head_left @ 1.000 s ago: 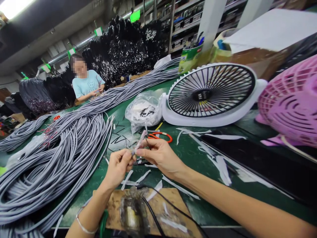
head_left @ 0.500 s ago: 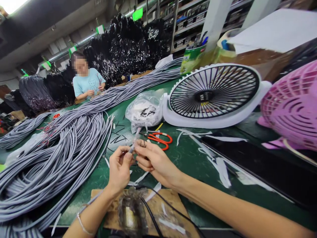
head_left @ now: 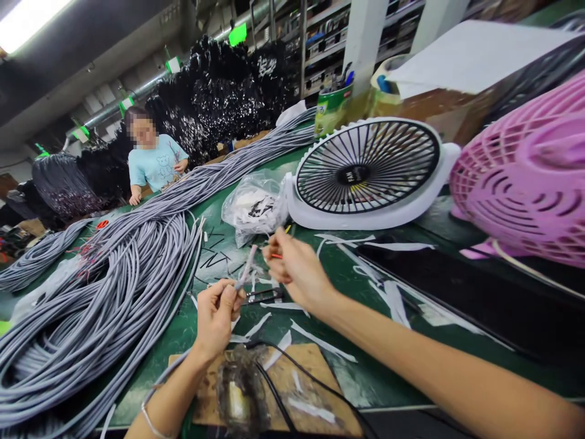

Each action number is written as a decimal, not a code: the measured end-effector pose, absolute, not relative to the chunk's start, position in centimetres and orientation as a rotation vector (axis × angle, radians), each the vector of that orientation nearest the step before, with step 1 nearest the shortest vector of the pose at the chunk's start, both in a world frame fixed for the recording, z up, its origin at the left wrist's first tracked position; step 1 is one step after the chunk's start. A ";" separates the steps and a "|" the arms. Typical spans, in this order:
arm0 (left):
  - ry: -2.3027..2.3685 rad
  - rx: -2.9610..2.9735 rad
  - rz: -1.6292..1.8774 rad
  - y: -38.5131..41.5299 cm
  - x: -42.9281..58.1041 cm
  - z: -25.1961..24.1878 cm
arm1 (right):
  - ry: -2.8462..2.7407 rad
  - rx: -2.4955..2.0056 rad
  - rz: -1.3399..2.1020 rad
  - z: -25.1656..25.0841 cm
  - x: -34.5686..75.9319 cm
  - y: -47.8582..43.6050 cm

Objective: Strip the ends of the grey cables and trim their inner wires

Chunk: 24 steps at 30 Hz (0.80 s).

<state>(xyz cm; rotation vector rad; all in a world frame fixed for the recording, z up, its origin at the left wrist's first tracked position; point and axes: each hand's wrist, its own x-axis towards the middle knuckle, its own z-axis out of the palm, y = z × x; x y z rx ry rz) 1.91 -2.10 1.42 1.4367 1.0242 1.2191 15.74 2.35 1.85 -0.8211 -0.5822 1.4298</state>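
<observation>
My left hand (head_left: 219,317) pinches the end of a grey cable (head_left: 238,285) between thumb and fingers. A pale, pinkish stripped length (head_left: 248,263) points up and away from its grip. To the upper right, my right hand (head_left: 297,265) has curled fingers over red-orange-handled scissors (head_left: 276,256). Only a bit of the handle shows between the fingers; the hand hides most of the rest. Below the hands, a wooden board (head_left: 315,372) carries a tape-wrapped block (head_left: 242,393) with black leads. A slim black tool (head_left: 265,296) lies between the hands.
A large heap of grey cables (head_left: 105,292) covers the left side. Beyond my hands are a clear plastic bag (head_left: 253,207), a white fan (head_left: 365,167) and a pink fan (head_left: 525,164). White strips (head_left: 393,299) litter the green table (head_left: 347,323). A co-worker (head_left: 158,161) sits across.
My right hand has left the cable end and moved up and right onto the scissors. My left hand still holds the cable. The view has shifted slightly right.
</observation>
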 end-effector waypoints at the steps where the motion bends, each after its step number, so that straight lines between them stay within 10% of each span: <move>1: 1.000 1.398 1.233 -2.1 1.8 1.4 | -0.549 -0.825 1.437 2.2 16.1 2.4; 24: 1.182 1.378 1.452 -1.6 2.0 1.4 | -0.975 -0.636 1.416 1.8 14.9 -0.5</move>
